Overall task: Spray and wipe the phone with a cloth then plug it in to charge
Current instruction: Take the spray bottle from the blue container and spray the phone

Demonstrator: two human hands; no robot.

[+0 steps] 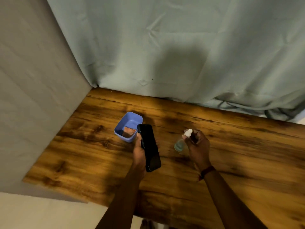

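My left hand point(139, 152) grips a black phone point(149, 147) by its left edge, screen up, above the wooden table point(239, 146). My right hand point(198, 148) holds a small clear spray bottle point(180, 143) with pale blue liquid and a white nozzle, to the right of the phone, with the nozzle turned toward it. A brown cloth point(129, 131) lies inside a blue plastic tub point(127, 125) just beyond the phone's far end. No charger or cable is visible.
A grey-green curtain point(165, 47) hangs along the table's back edge and bunches at the far right. A beige wall point(33, 96) bounds the table on the left. The table's near-left edge drops off to a pale floor.
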